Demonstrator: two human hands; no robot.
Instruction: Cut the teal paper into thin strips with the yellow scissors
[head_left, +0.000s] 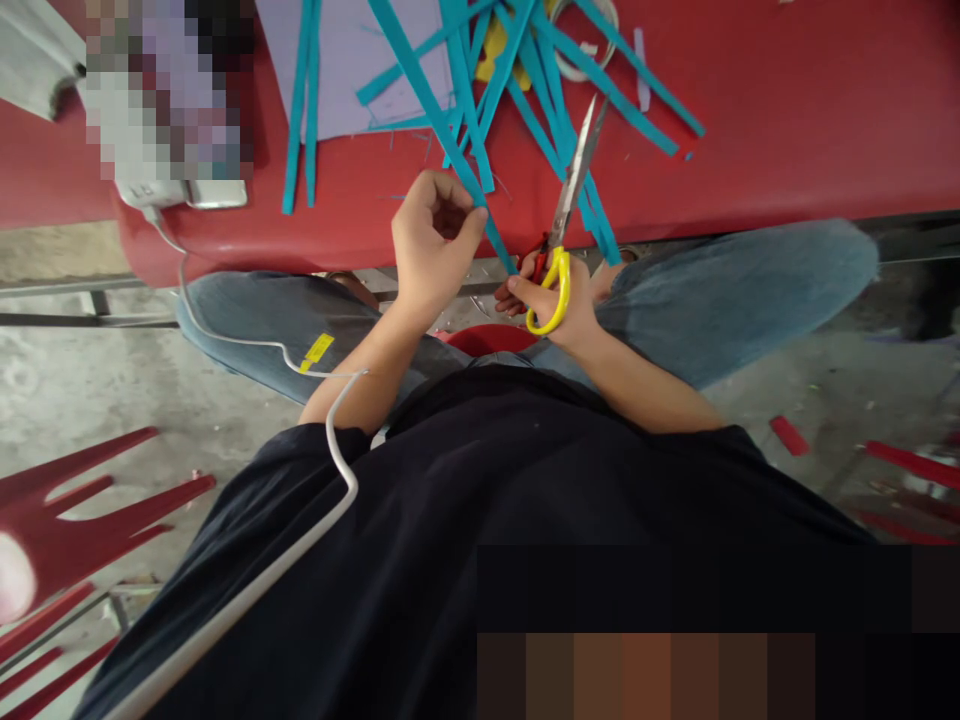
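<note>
My left hand [437, 240] pinches a long blue strip [431, 105] between thumb and fingertips, just past the table's near edge. The strip slants down from the far side of the table, and its lower end reaches the fingers of my right hand [566, 300]. That hand is closed around a pair of scissors [574, 185] with one yellow and one red handle. Their metal blades point away from me and lie close together. Whether the right fingers also grip the strip's end, I cannot tell. More blue strips [551, 100] lie crossed in a loose pile beyond my hands.
Under the pile on the red table [337, 230] lies a lilac sheet [345, 90]. A roll of tape [581, 75] and a yellow piece [499, 55] are among the strips. A white cable [247, 342] runs from a white device at left across my left forearm. Red chairs [97, 490] stand at left.
</note>
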